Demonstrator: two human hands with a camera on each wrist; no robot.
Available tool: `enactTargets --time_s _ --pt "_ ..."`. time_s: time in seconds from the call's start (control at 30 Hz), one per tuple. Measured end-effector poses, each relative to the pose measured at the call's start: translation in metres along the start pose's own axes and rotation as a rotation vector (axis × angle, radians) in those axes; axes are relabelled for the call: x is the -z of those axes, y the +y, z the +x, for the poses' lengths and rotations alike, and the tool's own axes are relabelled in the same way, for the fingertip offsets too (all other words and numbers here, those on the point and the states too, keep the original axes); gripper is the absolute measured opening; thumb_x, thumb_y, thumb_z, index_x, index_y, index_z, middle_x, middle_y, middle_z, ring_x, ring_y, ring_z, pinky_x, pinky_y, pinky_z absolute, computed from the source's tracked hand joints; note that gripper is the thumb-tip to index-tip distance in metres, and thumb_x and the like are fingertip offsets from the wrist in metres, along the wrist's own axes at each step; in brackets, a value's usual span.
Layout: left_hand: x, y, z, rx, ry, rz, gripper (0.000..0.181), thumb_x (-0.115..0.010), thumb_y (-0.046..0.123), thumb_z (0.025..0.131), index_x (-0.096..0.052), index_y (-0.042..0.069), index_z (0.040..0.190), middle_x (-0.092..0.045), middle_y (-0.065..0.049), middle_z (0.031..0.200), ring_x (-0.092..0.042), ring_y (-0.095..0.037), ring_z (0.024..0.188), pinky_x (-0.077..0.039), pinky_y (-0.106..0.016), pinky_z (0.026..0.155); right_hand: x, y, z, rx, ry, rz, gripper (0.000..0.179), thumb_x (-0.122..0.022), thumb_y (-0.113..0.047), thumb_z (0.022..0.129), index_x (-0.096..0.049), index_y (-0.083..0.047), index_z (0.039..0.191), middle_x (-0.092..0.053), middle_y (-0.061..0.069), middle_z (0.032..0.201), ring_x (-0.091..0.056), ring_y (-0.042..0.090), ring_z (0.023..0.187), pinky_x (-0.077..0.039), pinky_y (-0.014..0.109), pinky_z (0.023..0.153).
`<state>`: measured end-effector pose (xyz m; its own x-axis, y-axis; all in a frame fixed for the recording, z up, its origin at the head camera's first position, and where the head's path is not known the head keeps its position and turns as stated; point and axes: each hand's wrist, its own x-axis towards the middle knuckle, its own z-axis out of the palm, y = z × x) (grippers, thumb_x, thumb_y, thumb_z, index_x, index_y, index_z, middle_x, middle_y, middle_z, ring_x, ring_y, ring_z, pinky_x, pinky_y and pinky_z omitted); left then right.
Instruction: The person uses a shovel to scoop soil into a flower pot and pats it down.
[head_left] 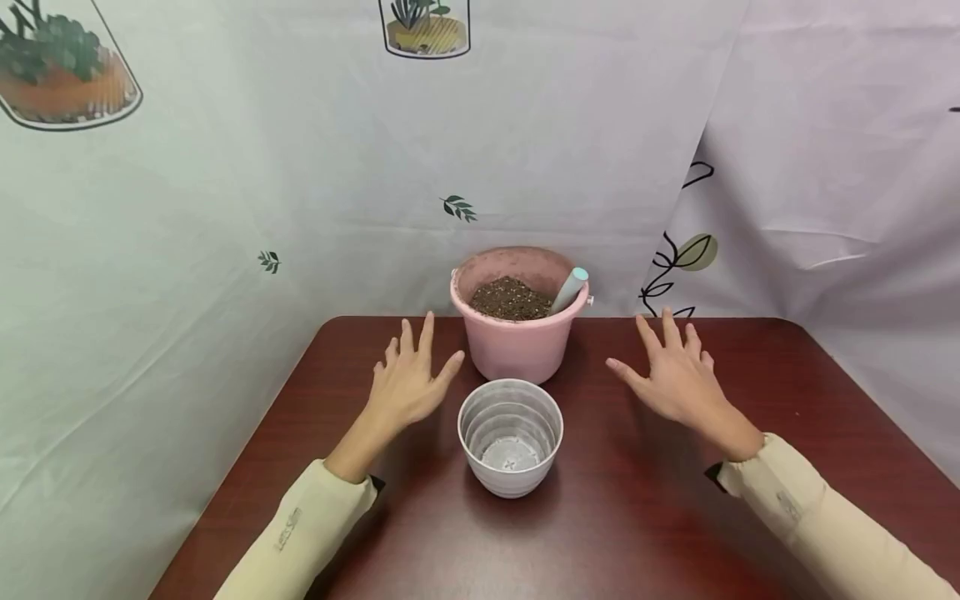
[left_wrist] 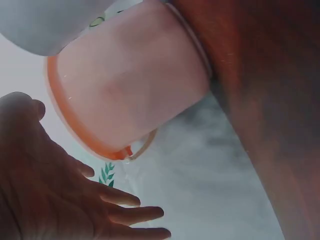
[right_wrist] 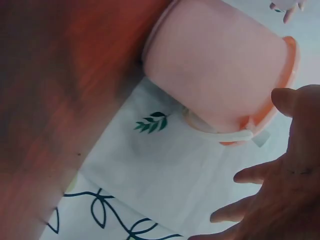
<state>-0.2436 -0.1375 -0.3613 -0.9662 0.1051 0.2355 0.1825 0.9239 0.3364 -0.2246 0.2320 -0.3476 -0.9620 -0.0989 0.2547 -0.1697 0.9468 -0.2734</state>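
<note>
Holding nothing, the left hand (head_left: pixel 408 383) and right hand (head_left: pixel 682 383) are spread, with the ribbed white flowerpot (head_left: pixel 510 442) set between the wrists. Access to the pink bucket (head_left: pixel 517 346) beyond is partly blocked by it; soil (head_left: pixel 508 298) could be spilled if the pale-blue handle (head_left: pixel 568 291) leaning toward the right hand is knocked.

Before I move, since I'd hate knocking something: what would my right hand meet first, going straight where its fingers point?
Probably the cloth behind the table: your right hand looks aimed to the right of the pink bucket, though depth is unclear.
</note>
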Motion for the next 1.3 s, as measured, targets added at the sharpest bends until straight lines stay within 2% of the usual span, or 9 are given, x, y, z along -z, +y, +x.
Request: enactTargets --time_s 0.13,0.23,0.4,0.5,0.63,0.73,0.93,1.13,1.3 --pt "0.004 0.007 0.009 -0.008 0.012 -0.108 0.087 -0.029 0.074 0.095 -0.006 0.021 0.161 -0.019 -0.023 0.161 -0.031 -0.048 0.140 -0.034 -0.070 0.098 0.006 -0.009 0.013 0.003 0.015 0.035 0.093 -0.048 -0.069 0.092 -0.025 -0.007 0.156 -0.022 0.036 0.151 -0.023 0.064 0.130 -0.030 0.076 0.091" --pt "0.009 0.012 0.016 -0.033 -0.004 -0.272 0.084 -0.042 0.062 0.099 -0.009 0.015 0.160 -0.023 -0.020 0.160 -0.030 -0.043 0.142 -0.032 -0.066 0.104 0.011 -0.016 0.024 -0.005 0.004 0.071 0.093 -0.046 -0.070 0.092 -0.024 -0.006 0.156 -0.031 0.036 0.144 -0.031 0.059 0.125 -0.037 0.071 0.086" --pt "0.016 0.021 0.028 -0.058 -0.017 -0.540 0.082 -0.052 0.044 0.100 -0.009 0.008 0.159 -0.024 -0.022 0.159 -0.025 -0.035 0.146 -0.025 -0.054 0.115 0.018 -0.026 0.052 -0.004 -0.007 0.185 0.088 -0.049 -0.065 0.094 -0.034 0.000 0.150 -0.058 0.024 0.116 -0.055 0.040 0.107 -0.047 0.055 0.077" --pt "0.018 0.028 0.037 -0.026 -0.023 -0.643 0.083 -0.053 0.042 0.100 -0.005 0.008 0.159 -0.026 -0.026 0.157 -0.034 -0.036 0.141 -0.031 -0.053 0.112 0.022 -0.032 0.070 0.002 -0.016 0.280 0.083 -0.051 -0.061 0.095 -0.039 0.003 0.147 -0.067 0.016 0.100 -0.062 0.030 0.089 -0.048 0.046 0.075" --pt "0.017 0.037 0.047 0.011 -0.083 -0.833 0.087 -0.053 0.039 0.101 0.005 0.007 0.157 -0.023 -0.025 0.158 -0.042 -0.038 0.135 -0.036 -0.049 0.109 0.025 -0.041 0.090 -0.001 -0.031 0.369 0.080 -0.054 -0.058 0.095 -0.040 0.002 0.147 -0.069 0.017 0.102 -0.064 0.029 0.087 -0.049 0.044 0.076" --pt "0.014 0.043 0.051 -0.001 -0.087 -0.931 0.087 -0.054 0.035 0.101 0.006 0.007 0.157 -0.016 -0.022 0.160 -0.033 -0.036 0.142 -0.032 -0.046 0.113 0.025 -0.045 0.101 -0.009 -0.034 0.404 0.081 -0.056 -0.059 0.093 -0.041 0.001 0.146 -0.070 0.017 0.105 -0.065 0.030 0.091 -0.050 0.046 0.078" --pt "0.008 0.051 0.055 -0.016 -0.002 -0.977 0.087 -0.060 0.028 0.099 0.002 0.005 0.156 -0.018 -0.023 0.160 -0.020 -0.030 0.148 -0.020 -0.041 0.118 0.021 -0.048 0.114 -0.041 -0.002 0.448 0.074 -0.064 -0.055 0.090 -0.053 0.001 0.137 -0.070 0.017 0.102 -0.066 0.028 0.088 -0.051 0.040 0.073" --pt "0.007 0.048 0.058 0.055 -0.017 -1.006 0.094 -0.063 0.028 0.097 0.006 0.008 0.157 -0.024 -0.023 0.158 -0.040 -0.037 0.137 -0.033 -0.045 0.112 0.017 -0.048 0.119 0.014 0.057 0.433 0.042 -0.073 -0.038 0.089 -0.072 0.001 0.104 -0.069 0.009 0.078 -0.061 0.022 0.069 -0.045 0.030 0.059" --pt "0.007 0.040 0.064 0.112 -0.059 -1.000 0.100 -0.068 0.029 0.094 0.007 0.011 0.157 -0.020 -0.020 0.160 -0.047 -0.038 0.132 -0.040 -0.046 0.107 0.015 -0.058 0.124 0.082 0.087 0.328 0.037 -0.069 -0.037 0.092 -0.069 -0.002 0.102 -0.071 0.011 0.085 -0.064 0.026 0.075 -0.048 0.038 0.064"
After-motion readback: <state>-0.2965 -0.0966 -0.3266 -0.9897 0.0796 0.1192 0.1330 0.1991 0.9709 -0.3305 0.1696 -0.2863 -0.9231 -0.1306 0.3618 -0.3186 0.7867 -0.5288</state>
